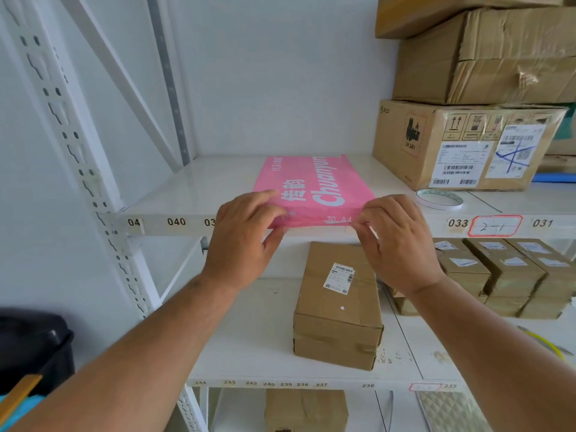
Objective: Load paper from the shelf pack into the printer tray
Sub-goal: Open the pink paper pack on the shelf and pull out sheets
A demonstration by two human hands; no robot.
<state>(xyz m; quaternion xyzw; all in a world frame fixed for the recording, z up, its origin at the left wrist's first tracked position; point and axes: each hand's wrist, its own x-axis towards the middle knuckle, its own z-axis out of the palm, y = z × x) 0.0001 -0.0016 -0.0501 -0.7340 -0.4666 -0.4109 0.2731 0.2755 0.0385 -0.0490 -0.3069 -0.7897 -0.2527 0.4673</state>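
- White metal shelving (174, 222) against a pale wall forms the setting; numbered labels run along the front edges of its boards.
- Paper pack (314, 185), pink-wrapped, is shown lying flat on the upper shelf board, its near end at the front edge.
- Left hand (241, 241) is seen gripping the pack's near left corner, fingers laid on top and thumb curled beneath the end.
- Right hand (397, 241) is seen pinching the wrapper at the near right corner with curled fingertips.
- Tape roll (439, 199) is shown just right of the pack; a labelled cardboard box (461, 145) stands behind it, with further boxes stacked above.
- Taped brown box (338, 307) is seen on the lower board, below the pack; smaller boxes (511, 275) are stacked to its right.
- Progress is judged early: the pack is grasped but not yet lifted clear or opened. Neither printer nor tray is visible, so extraction of sheets, carrying and loading remain.
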